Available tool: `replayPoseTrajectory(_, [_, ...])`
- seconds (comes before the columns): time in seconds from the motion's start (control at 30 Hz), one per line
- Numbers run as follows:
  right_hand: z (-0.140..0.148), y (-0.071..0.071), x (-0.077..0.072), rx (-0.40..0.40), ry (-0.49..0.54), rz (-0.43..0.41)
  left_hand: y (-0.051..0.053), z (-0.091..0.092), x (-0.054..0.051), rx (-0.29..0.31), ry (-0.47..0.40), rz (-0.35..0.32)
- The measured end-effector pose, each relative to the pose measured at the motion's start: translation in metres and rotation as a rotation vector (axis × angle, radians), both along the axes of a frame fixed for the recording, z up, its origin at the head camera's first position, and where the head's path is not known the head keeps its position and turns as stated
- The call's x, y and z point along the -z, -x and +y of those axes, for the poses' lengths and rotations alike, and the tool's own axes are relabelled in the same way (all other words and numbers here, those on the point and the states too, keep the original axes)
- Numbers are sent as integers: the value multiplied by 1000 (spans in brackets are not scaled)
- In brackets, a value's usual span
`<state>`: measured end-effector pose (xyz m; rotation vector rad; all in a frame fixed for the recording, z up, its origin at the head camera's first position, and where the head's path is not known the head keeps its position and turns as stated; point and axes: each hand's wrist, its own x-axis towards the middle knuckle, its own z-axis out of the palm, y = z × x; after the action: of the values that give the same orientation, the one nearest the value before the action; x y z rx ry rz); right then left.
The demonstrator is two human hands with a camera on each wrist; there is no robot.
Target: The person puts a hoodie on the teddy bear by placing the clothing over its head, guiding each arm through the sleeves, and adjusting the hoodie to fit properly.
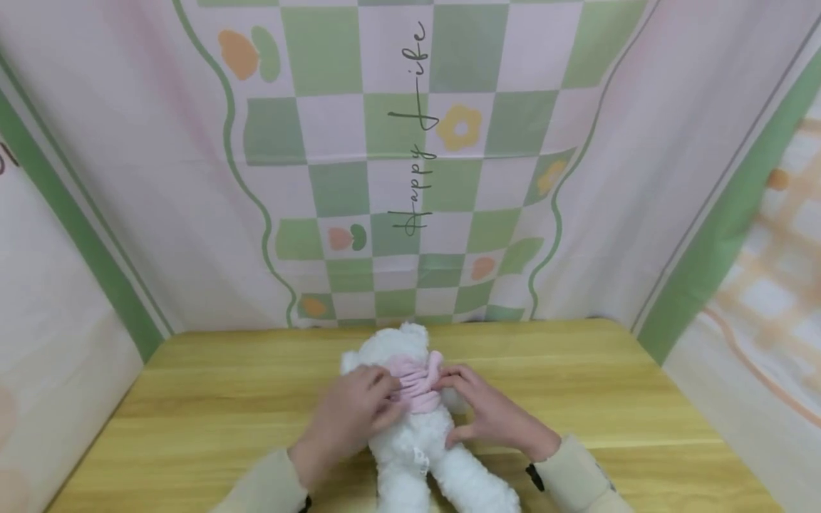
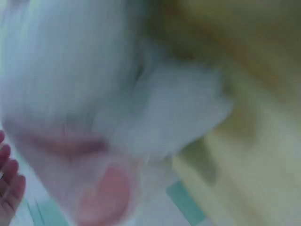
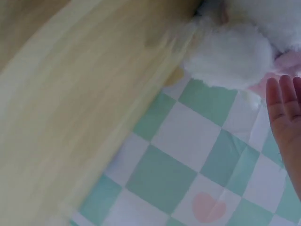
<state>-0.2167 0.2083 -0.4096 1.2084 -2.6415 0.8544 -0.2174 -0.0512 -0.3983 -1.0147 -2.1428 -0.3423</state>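
A white fluffy plush toy [image 1: 420, 434] lies on the table with its legs toward the near edge. Pink cloth [image 1: 417, 381] is gathered round its upper body; the same cloth [image 3: 288, 61] shows partly in the right wrist view. My left hand [image 1: 355, 413] rests at the cloth's left side with loosely bent fingers. On the other side, my right hand [image 1: 494, 417] touches the cloth with its fingertips, its thumb lower down by the toy's side. The right wrist view shows fairly straight fingers [image 3: 282, 96]. White plush [image 2: 70, 61] fills much of the blurred left wrist view.
The wooden table [image 1: 616, 406] extends to both sides of the toy. Behind it hangs a green and white checked curtain [image 1: 462, 64] with lettering and flowers. More fabric hangs at the left and right.
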Motion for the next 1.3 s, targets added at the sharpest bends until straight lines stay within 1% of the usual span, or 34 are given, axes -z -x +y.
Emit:
replayPoseTrajectory(0.03, [0,1,0,-1,-11,-2,-8,0,5,-1,27,16])
replayPoseTrajectory(0.07, [-1,2,-1,-6,-19,-2,-14,-1,9,-7,55,9])
replayPoseTrajectory(0.13, [-1,4,-1,-22,-32,-4,-25,-2,17,-47,117,-18])
replayPoseTrajectory(0.2, [-2,5,0,-36,-50,-14,-32,-1,23,-85,161,-45])
replayPoseTrajectory(0.27, [-3,7,3,-62,-52,-11,-34,1,28,-107,168,-34])
replayPoseTrajectory(0.33, [-4,8,8,-77,-52,12,-33,5,34,-115,157,-3])
replayPoseTrajectory(0.43, [-10,7,18,-84,-11,61,-31,9,42,-115,92,59])
replayPoseTrajectory(0.53, [-15,4,24,-58,37,133,-29,12,48,-122,48,101])
replayPoseTrajectory(0.6, [-19,2,27,-32,65,207,-29,13,50,-134,33,113])
replayPoseTrajectory(0.7, [-23,3,31,9,92,334,-28,15,50,-154,29,121])
replayPoseTrajectory(0.8, [-28,2,34,52,121,430,-27,16,50,-156,9,145])
replayPoseTrajectory(0.9, [-33,3,34,90,163,514,-25,17,48,-167,-31,215])
replayPoseTrajectory(1.0, [-38,5,34,129,216,603,-22,18,45,-162,-81,284])
replayPoseTrajectory(1.07, [-40,5,34,155,242,643,-19,18,42,-146,-107,312])
replayPoseTrajectory(1.1, [-41,6,34,172,249,654,-18,17,41,-132,-115,317])
replayPoseTrajectory(1.17, [-42,7,35,212,255,644,-15,14,40,-112,-114,317])
replayPoseTrajectory(1.23, [-42,7,35,236,259,576,-13,9,40,-110,-94,295])
replayPoseTrajectory(1.3, [-40,8,36,226,273,463,-10,3,41,-118,-67,246])
